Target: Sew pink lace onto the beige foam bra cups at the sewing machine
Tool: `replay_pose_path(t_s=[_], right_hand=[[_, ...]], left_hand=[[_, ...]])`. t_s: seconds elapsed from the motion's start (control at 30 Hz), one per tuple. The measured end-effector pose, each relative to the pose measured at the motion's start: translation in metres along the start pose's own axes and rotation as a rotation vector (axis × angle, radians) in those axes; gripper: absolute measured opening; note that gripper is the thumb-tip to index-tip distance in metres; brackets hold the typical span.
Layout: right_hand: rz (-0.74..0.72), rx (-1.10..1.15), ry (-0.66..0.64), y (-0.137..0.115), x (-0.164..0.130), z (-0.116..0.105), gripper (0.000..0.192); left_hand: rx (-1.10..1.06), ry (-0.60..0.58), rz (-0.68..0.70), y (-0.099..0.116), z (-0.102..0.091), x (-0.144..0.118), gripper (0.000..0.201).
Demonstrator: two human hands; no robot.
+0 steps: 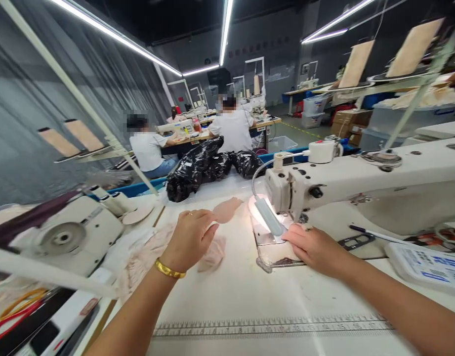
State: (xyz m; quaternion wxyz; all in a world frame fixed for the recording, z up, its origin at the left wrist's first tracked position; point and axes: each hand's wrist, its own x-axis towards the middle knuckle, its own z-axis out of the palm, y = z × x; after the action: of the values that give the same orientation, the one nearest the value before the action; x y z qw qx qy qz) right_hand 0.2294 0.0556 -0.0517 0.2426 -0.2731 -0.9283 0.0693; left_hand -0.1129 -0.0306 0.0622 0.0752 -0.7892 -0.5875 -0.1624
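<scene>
My left hand (188, 240), with a gold bangle at the wrist, is over the white table left of the sewing machine (297, 185). Its fingertips are closed at the near end of a thin, pale pink fabric piece (227, 209). More crumpled pink fabric (212, 254) lies under and beside this hand. My right hand (314, 247) is at the needle area, by the metal needle plate (266, 237) and the tip of a grey lamp (268, 216). Its fingers are pressed together; what is between them, if anything, is hidden.
A ruler scale (271, 327) runs along the table's front. Black plastic bags (197, 165) lie at the far edge. To the right are a pen (375, 235) and a white box (427, 267); red-handled scissors (16, 316) lie at left. Two people in white sit beyond.
</scene>
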Motion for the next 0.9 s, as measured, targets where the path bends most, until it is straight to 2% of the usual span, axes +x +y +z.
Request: replay_pose_path(t_s=[0.1, 0.17, 0.23, 0.33, 0.43, 0.53, 0.6, 0.67, 0.7, 0.77, 0.83, 0.9], right_hand=[[-0.022, 0.018, -0.006, 0.004, -0.002, 0.006, 0.03], [-0.048, 0.019, -0.008, 0.003, -0.001, 0.007, 0.027], [-0.08, 0.015, -0.007, -0.003, 0.001, 0.005, 0.026], [-0.111, 0.032, -0.017, -0.024, 0.003, -0.004, 0.03], [-0.081, 0.199, -0.058, -0.054, 0.004, -0.016, 0.03], [0.1, 0.552, -0.116, -0.08, 0.005, -0.021, 0.029], [0.255, 0.863, -0.188, -0.092, 0.008, -0.019, 0.058], [0.374, 1.204, -0.243, -0.099, 0.012, -0.013, 0.082], [0.411, 1.358, -0.246, -0.102, 0.014, -0.01, 0.084], [0.475, 1.562, -0.211, -0.106, 0.017, -0.007, 0.071], [0.501, 1.593, -0.187, -0.108, 0.016, -0.008, 0.058], [0.498, 1.523, -0.184, -0.106, 0.014, -0.016, 0.052]], left_hand=[[-0.022, -0.033, -0.155, -0.001, -0.004, -0.045, 0.027], [-0.051, -0.089, -0.227, 0.006, 0.006, -0.065, 0.029], [-0.09, -0.149, -0.248, 0.016, 0.017, -0.075, 0.02], [-0.246, -0.144, -0.22, 0.028, 0.021, -0.072, 0.022], [-0.599, -0.081, -0.267, 0.032, 0.007, -0.062, 0.024], [-0.996, -0.145, -0.371, 0.034, -0.009, -0.052, 0.029], [-1.171, -0.216, -0.387, 0.037, -0.015, -0.048, 0.03], [-1.231, -0.29, -0.357, 0.041, -0.016, -0.044, 0.029], [-1.222, -0.328, -0.344, 0.043, -0.015, -0.042, 0.029], [-1.171, -0.355, -0.341, 0.045, -0.014, -0.039, 0.03], [-1.164, -0.304, -0.368, 0.044, -0.011, -0.035, 0.03], [-1.228, -0.219, -0.391, 0.04, -0.009, -0.032, 0.03]])
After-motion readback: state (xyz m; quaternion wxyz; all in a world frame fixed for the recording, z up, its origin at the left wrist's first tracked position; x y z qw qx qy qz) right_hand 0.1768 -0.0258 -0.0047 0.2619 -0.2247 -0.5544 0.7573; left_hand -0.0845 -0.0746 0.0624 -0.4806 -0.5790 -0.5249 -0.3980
